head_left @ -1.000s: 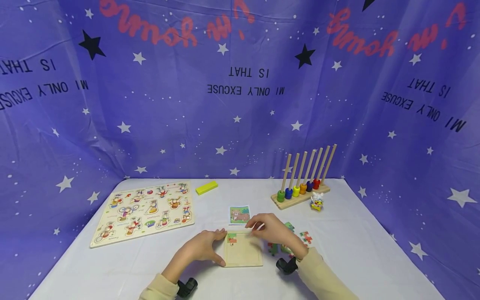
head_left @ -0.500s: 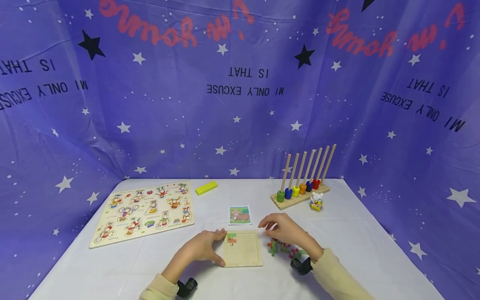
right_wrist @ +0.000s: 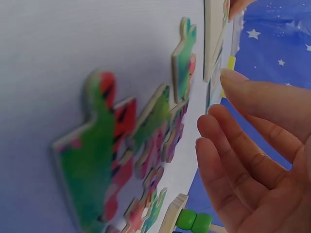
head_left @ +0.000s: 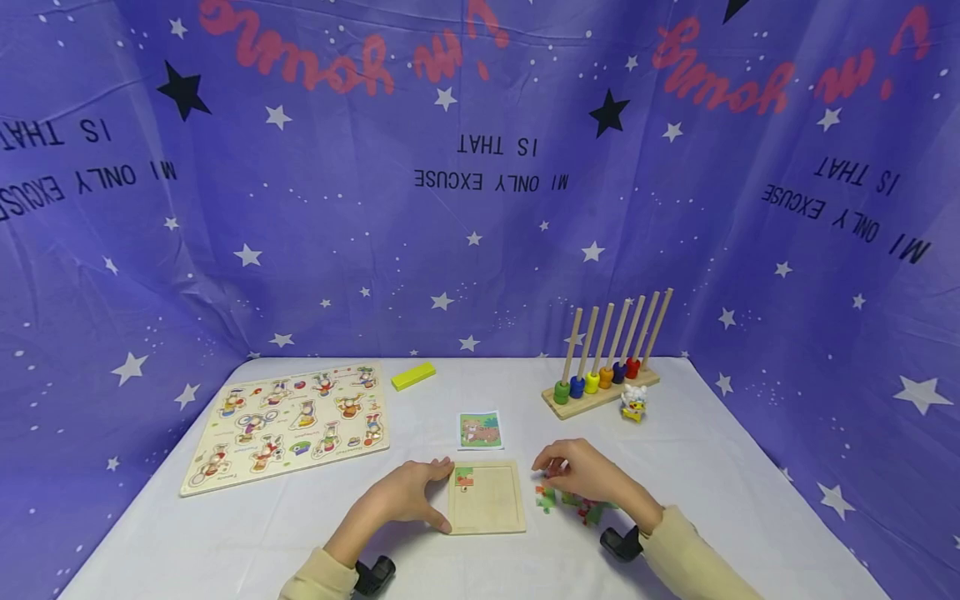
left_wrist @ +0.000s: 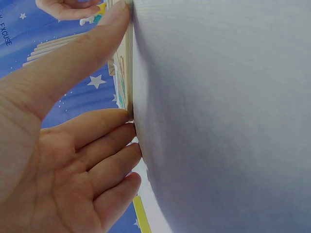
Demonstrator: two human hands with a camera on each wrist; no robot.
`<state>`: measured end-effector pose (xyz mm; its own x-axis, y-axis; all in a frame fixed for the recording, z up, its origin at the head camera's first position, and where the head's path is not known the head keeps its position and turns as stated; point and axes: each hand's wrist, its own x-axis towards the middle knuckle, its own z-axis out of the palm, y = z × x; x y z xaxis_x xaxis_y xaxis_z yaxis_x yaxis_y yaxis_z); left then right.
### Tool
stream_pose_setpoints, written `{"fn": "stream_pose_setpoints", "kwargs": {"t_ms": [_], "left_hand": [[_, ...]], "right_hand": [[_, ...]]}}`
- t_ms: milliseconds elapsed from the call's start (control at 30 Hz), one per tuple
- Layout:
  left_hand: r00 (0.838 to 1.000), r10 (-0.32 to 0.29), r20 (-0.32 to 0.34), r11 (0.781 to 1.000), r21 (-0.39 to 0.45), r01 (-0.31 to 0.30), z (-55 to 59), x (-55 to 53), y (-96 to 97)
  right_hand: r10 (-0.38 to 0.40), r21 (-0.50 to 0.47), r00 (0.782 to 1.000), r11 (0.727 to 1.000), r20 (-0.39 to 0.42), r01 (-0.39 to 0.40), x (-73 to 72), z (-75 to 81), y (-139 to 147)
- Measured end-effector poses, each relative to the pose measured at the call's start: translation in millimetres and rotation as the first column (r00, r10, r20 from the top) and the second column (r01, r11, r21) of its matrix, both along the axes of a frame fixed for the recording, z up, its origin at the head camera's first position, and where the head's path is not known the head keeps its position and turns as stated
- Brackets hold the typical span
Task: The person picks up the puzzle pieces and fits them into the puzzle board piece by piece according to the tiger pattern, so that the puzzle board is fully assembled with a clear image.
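Observation:
My left hand [head_left: 411, 493] rests against the left side of a small square wooden puzzle tray [head_left: 487, 508], fingers and thumb fairly straight. In the left wrist view the thumb [left_wrist: 97, 39] touches the tray's edge and the fingertips lie at its other corner. One puzzle piece [head_left: 464, 477], green and red, sits in the tray's far left corner. My right hand [head_left: 585, 471] is over a loose pile of puzzle pieces [head_left: 591, 510] right of the tray. Its fingers are loosely bent, with nothing between them; in the right wrist view, green and red pieces [right_wrist: 92, 165] lie beside them.
Behind the tray lies a picture card [head_left: 480, 431] of a brown animal. A large wooden puzzle board [head_left: 288, 429] and a yellow block [head_left: 413, 376] are at the left. Farther right stand a peg rack [head_left: 600, 393] with coloured beads and a small toy figure [head_left: 633, 403].
My right hand has moved from over the tray's right side to the right and nearer me, over the loose pieces. My left hand and the tray have stayed put.

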<state>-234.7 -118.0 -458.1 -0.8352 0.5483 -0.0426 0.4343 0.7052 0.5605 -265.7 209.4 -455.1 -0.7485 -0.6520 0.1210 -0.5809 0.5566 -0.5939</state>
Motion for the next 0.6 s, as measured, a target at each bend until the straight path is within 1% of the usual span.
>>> {"fn": "stream_pose_setpoints", "kwargs": {"t_ms": [133,400,600], "left_hand": [[1.0,-0.005,-0.002,1.0,0.0,0.005,1.0,0.2,-0.4],[1.0,-0.002,0.004,1.0,0.001,0.002,2.7,1.3,-0.2],[1.0,-0.008,0.006,1.0,0.005,0.008,3.1,1.6,0.1]], "right_hand": [[-0.006,0.019,1.0,1.0,0.006,0.006,2.7,-1.5,2.9],[0.007,0.028,1.0,1.0,0.024,-0.008,5.4,-4.2,5.1],[0.021,0.065,1.0,0.998,0.021,-0.023,8.7,-3.1,5.7]]}}
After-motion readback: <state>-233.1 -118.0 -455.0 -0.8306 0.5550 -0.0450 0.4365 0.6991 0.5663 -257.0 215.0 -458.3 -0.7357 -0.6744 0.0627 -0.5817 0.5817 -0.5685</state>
